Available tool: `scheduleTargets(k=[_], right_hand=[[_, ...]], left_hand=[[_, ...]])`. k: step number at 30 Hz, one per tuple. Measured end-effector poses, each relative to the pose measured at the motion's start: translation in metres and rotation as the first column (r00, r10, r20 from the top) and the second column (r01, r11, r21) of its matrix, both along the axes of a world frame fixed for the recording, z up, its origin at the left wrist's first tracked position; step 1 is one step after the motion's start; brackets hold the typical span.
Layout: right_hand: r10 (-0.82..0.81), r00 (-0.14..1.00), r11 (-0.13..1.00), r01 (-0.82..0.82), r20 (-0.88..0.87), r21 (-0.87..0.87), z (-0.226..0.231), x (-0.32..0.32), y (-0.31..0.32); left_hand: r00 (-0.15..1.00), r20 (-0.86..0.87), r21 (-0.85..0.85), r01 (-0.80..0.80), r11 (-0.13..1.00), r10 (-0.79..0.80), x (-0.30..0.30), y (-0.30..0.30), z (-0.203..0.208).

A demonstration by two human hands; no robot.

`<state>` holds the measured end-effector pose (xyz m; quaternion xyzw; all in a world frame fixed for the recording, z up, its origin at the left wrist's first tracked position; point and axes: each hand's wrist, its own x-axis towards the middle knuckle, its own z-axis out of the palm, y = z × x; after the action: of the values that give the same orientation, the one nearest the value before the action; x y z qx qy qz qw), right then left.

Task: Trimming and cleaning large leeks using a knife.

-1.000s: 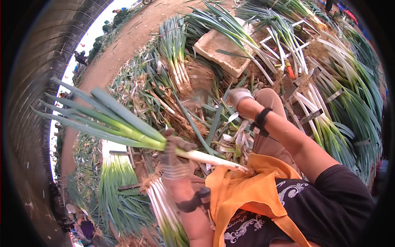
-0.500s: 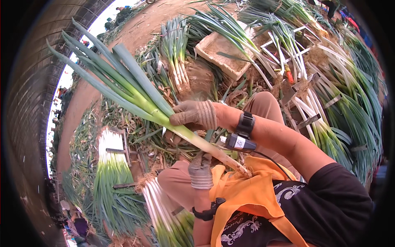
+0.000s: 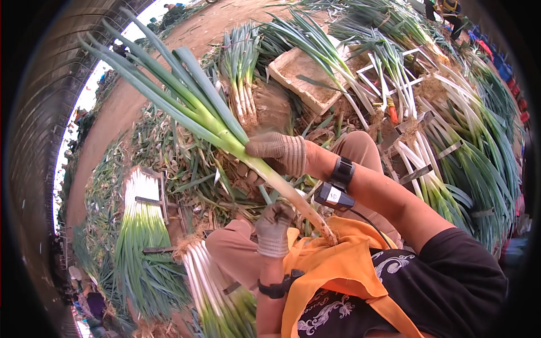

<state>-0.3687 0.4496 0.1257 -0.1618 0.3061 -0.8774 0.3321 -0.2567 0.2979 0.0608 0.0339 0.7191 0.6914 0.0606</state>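
A large leek (image 3: 276, 181) slants across the middle. Its green leaves fan to the upper left, and its rooted white end rests against my orange apron (image 3: 338, 265). My right hand (image 3: 282, 151), in a dirty knit glove, is wrapped round the stalk where the green turns pale. Below the stalk, a little to its left, is my gloved left hand (image 3: 273, 225). Its fingers are curled in; whether anything is in them is hidden. Loose leaves and peelings (image 3: 197, 163) lie under and beyond the leek.
Leek bundles lie at the left (image 3: 147, 225), lower middle (image 3: 211, 276) and far middle (image 3: 242, 73). A dirty foam box (image 3: 307, 79) stands beyond my knee. White-framed racks and more leeks (image 3: 473, 152) fill the right. Someone (image 3: 451, 14) is at the far right.
The leek and my right hand have shifted slightly right in the picture, while the view has also moved a little. My left hand's curled fingers now show more plainly.
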Motion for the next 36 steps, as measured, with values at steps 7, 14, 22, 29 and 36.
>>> scheduleTargets(k=[7,14,22,29,36], right_hand=[[-0.101,0.995,0.995,0.101,0.025,0.014,-0.035,0.011,0.021],[-0.381,0.923,0.916,0.367,0.063,0.160,-0.023,0.016,0.037],[-0.652,0.693,0.522,0.704,-0.307,0.482,0.024,0.042,0.014],[-0.421,0.892,0.830,0.452,-0.164,0.328,0.029,0.036,0.042],[-0.536,0.753,0.575,0.657,-0.383,0.488,0.021,0.037,0.016]], left_hand=[[0.967,0.227,0.768,-0.102,0.632,-0.120,0.025,-0.036,-0.015],[0.842,0.425,0.283,-0.471,0.835,0.331,0.036,-0.093,-0.070],[0.919,-0.328,-0.298,0.118,0.947,-0.217,0.012,0.015,-0.003],[0.961,0.193,0.062,0.187,0.980,-0.195,0.013,0.046,0.011],[0.949,0.315,0.077,-0.018,0.997,-0.007,0.017,0.043,0.005]])
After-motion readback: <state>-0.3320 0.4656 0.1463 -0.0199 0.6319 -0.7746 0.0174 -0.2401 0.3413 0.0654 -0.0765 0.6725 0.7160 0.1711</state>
